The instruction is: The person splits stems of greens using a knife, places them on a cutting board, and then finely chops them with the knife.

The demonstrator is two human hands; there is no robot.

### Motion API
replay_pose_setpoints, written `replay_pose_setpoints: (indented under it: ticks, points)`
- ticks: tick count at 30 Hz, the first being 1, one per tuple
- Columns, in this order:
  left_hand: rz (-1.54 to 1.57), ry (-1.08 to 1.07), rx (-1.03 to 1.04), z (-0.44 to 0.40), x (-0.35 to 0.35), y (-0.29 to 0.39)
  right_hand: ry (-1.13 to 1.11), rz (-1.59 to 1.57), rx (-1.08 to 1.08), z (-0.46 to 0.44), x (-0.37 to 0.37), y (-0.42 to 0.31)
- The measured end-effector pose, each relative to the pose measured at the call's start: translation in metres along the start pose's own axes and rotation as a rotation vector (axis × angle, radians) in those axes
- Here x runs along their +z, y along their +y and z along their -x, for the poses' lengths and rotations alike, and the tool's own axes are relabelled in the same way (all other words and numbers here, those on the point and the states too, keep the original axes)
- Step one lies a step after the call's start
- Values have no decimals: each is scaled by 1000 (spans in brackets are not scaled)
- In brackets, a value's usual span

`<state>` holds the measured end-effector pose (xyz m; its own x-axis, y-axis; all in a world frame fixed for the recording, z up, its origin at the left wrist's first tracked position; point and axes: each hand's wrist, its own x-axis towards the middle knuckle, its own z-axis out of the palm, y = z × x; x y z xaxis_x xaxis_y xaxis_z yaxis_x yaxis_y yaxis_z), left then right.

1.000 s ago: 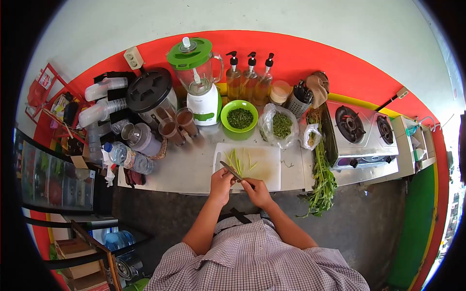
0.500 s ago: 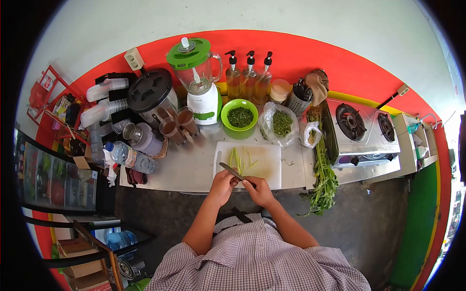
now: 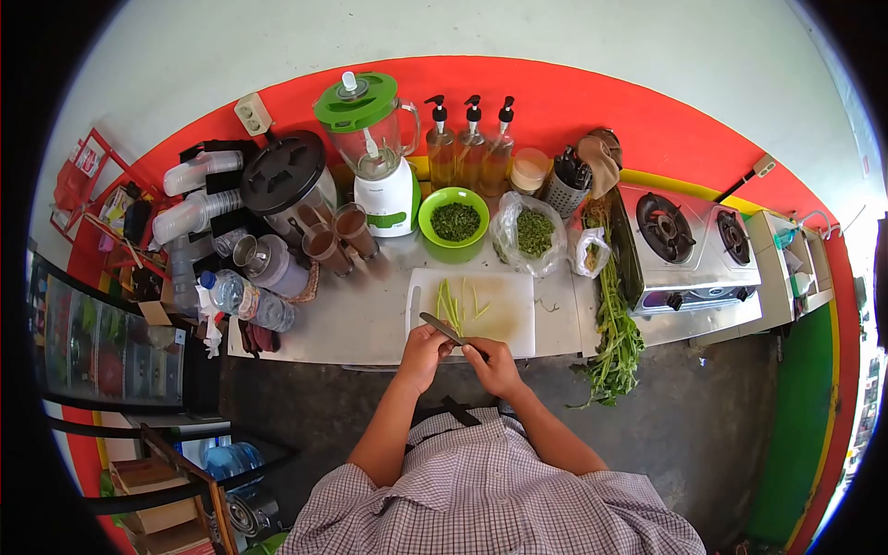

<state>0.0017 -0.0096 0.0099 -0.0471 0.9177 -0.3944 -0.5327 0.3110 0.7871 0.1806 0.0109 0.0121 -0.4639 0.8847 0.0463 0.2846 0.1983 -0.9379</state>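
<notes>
My right hand (image 3: 497, 366) is closed round the handle of a knife (image 3: 441, 326), whose blade points up and left over the near edge of a white cutting board (image 3: 511, 319). Close beside it, my left hand (image 3: 423, 357) is closed near the blade; what its fingers hold is too small to make out. Pale green stems (image 3: 450, 305) lie on the board. Behind the board stand a green bowl (image 3: 454, 246) of chopped greens and a clear plastic bag (image 3: 506, 231) with more greens.
Leafy stalks (image 3: 614, 338) hang over the counter's front edge, left of a gas stove (image 3: 689, 250). A blender (image 3: 386, 199), pump bottles (image 3: 470, 148) and a utensil holder (image 3: 563, 196) line the back. Brown cups (image 3: 324, 248) and a water bottle (image 3: 250, 301) stand at the left.
The knife blade has tilted slightly against my left hand since the earliest frame. Both hands stay in nearly the same place, and the view has shifted a little.
</notes>
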Motion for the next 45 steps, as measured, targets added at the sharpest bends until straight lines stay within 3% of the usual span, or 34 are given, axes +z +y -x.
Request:
replay_pose_setpoints:
  ticks: [32, 45]
  points:
    - [-38, -63, 208, 3, 11, -13, 42, -1, -29, -2, 2, -12]
    - [16, -70, 161, 1, 10, 2, 30, 31, -90, 0, -2, -6]
